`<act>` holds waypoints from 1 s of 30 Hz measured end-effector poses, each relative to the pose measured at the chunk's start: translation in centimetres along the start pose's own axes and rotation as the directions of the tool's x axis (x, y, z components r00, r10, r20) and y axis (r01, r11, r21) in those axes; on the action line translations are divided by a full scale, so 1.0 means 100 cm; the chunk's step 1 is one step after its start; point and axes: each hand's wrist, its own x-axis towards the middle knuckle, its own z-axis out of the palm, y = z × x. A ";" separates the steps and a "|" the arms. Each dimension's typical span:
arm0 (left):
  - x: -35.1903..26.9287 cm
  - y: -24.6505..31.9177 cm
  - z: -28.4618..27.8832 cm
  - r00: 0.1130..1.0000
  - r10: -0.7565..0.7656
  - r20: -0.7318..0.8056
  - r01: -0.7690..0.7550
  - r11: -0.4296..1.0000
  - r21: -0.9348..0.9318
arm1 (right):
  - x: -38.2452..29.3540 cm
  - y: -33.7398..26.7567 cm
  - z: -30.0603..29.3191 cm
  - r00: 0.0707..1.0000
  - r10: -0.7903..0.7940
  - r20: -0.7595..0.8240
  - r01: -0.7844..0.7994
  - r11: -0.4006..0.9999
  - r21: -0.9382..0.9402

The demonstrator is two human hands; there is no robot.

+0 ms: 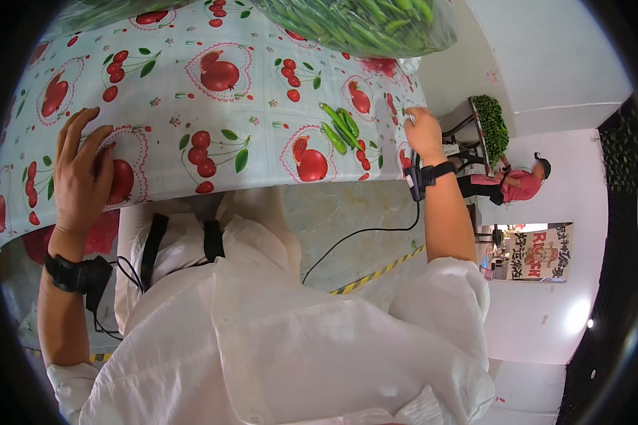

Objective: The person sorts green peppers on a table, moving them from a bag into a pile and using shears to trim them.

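My left hand (82, 170) is at the left on the printed tablecloth (170, 114), fingers bent and apart, holding nothing. My right hand (424, 133) is by the cloth's right edge with its fingers curled in. A small pale glint shows at its fingertips, but whether it holds something is too small to tell. Several green chili peppers (341, 126) lie in a small heap on the cloth, left of my right hand. At the far side sits a large clear plastic bag of green chili peppers (361, 26). Each wrist wears a black strap with a device.
Part of another plastic bag (106, 13) shows at the far left. A red bag (101, 234) hangs or lies below the table's near edge. A black cable (361, 229) runs from my right wrist. Beyond, a person (521, 180) stands by a table heaped with green produce (490, 130).
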 end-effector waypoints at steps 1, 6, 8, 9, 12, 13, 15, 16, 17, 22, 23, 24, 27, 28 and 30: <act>-0.001 0.000 -0.001 1.000 0.002 -0.006 -0.002 1.000 -0.002 | -0.002 -0.024 -0.010 1.000 -0.002 0.002 0.002 1.000 0.007; -0.001 -0.004 0.003 0.999 0.028 -0.042 -0.028 1.000 -0.007 | -0.020 -0.109 -0.018 0.979 -0.164 0.123 0.095 0.895 0.437; -0.002 -0.009 0.000 1.000 0.002 -0.018 -0.003 0.999 -0.036 | -0.019 -0.133 -0.020 0.940 -0.166 0.299 0.089 0.963 0.253; -0.001 -0.008 -0.001 1.000 0.011 -0.020 -0.011 1.000 -0.028 | -0.019 -0.135 -0.017 0.942 -0.163 0.292 0.086 0.962 0.261; 0.003 0.001 -0.011 0.993 0.092 -0.070 -0.096 0.994 -0.050 | -0.014 -0.139 -0.005 0.949 -0.126 0.290 0.061 0.973 0.222; 0.001 0.009 -0.013 0.993 0.094 -0.071 -0.097 0.995 -0.033 | -0.013 -0.138 -0.003 0.949 -0.188 0.254 0.109 0.948 0.298; -0.002 0.031 -0.012 0.995 -0.099 0.032 0.100 0.834 -0.542 | -0.015 -0.132 0.000 0.948 -0.250 0.198 0.161 0.911 0.380; -0.001 0.038 -0.009 0.998 -0.025 0.058 0.055 0.790 -0.610 | -0.015 -0.133 0.001 0.931 -0.262 0.255 0.151 0.911 0.384; 0.004 0.045 -0.005 0.996 0.050 0.076 0.013 0.743 -0.669 | -0.012 -0.135 0.004 0.911 -0.279 0.305 0.148 0.909 0.390; 0.000 0.088 0.014 0.964 0.187 0.190 0.069 0.511 -0.857 | -0.022 -0.160 0.002 0.944 -0.316 0.097 0.253 0.880 0.403; 0.000 0.093 0.017 0.964 0.179 0.196 0.090 0.474 -0.876 | -0.020 -0.164 0.000 0.941 -0.328 0.089 0.263 0.869 0.420; 0.005 0.097 0.015 0.963 0.176 0.204 0.095 0.487 -0.868 | -0.018 -0.166 -0.001 0.939 -0.326 0.113 0.252 0.871 0.421; 0.021 0.107 0.014 0.918 0.193 0.346 0.232 0.444 -0.865 | -0.010 -0.175 -0.003 0.937 -0.338 0.087 0.264 0.850 0.455; 0.023 0.111 0.020 0.884 0.104 0.456 0.420 0.250 -0.872 | -0.002 -0.178 -0.002 0.927 -0.352 0.128 0.242 0.825 0.511; 0.029 0.109 0.025 0.793 0.029 0.609 0.610 -0.067 -0.790 | 0.004 -0.198 -0.012 0.918 -0.340 0.202 0.080 0.659 0.748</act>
